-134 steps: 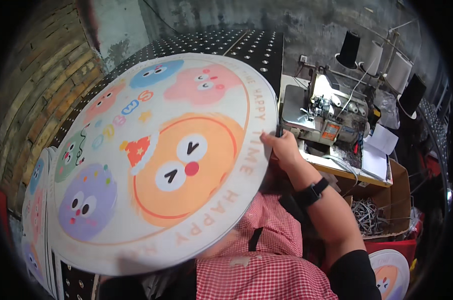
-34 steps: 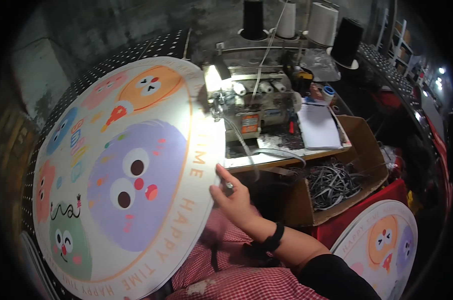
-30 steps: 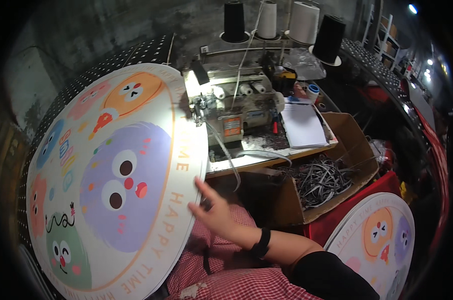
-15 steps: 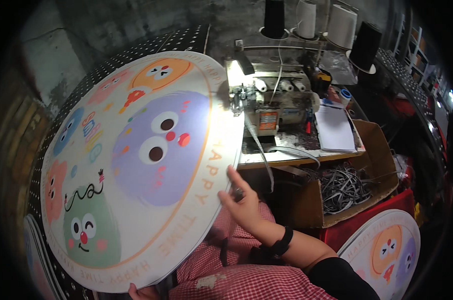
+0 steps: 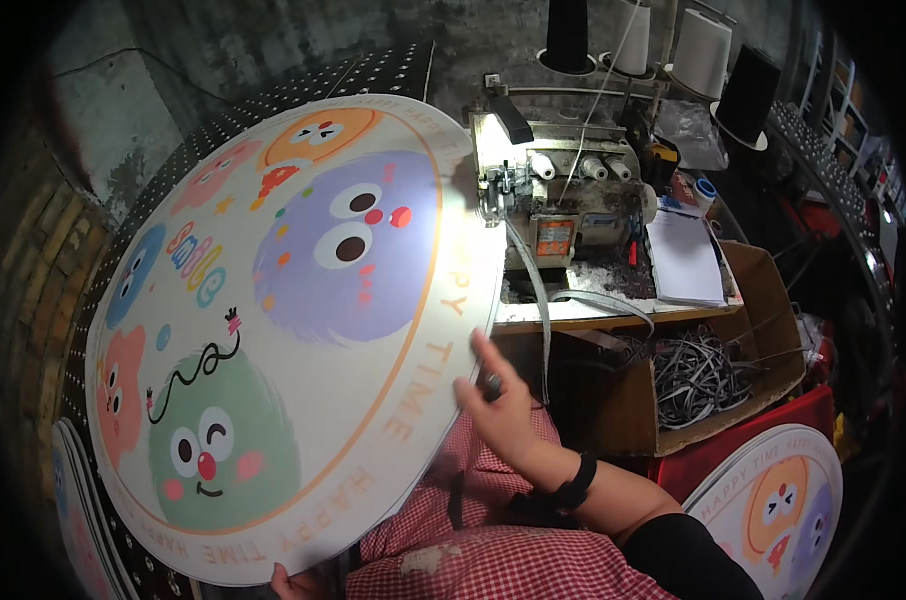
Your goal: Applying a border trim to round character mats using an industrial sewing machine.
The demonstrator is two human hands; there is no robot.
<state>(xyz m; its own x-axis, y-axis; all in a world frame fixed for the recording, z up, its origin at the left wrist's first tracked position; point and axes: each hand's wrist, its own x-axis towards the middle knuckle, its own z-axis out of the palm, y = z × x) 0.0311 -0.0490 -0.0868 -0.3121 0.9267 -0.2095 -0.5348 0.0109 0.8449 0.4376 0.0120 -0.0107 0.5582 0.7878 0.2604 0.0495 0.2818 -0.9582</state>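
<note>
A large round mat (image 5: 303, 400), printed with cartoon faces, lies tilted across the left and middle of the view. Its right edge meets the lit needle area of a sewing machine (image 5: 573, 195). My right hand (image 5: 503, 415) is at the mat's near right rim, thumb and finger against the edge, the other fingers partly hidden; a small dark thing shows by its fingers. At the bottom rim, my left hand (image 5: 298, 583) grips the edge, mostly cut off by the frame. A grey binding strip (image 5: 543, 300) hangs down from the machine beside the mat.
Thread cones (image 5: 701, 55) stand above the machine. White paper (image 5: 685, 262) lies on its table. A cardboard box (image 5: 673, 400) of tangled grey strips is at the right. More round mats (image 5: 773, 510) stand at lower right, others (image 5: 83, 510) at lower left. A perforated dark surface (image 5: 373, 75) lies behind.
The mat has turned counterclockwise, its right rim moving up toward the machine. Both hands have stayed on its edge. The whole view has shifted slightly.
</note>
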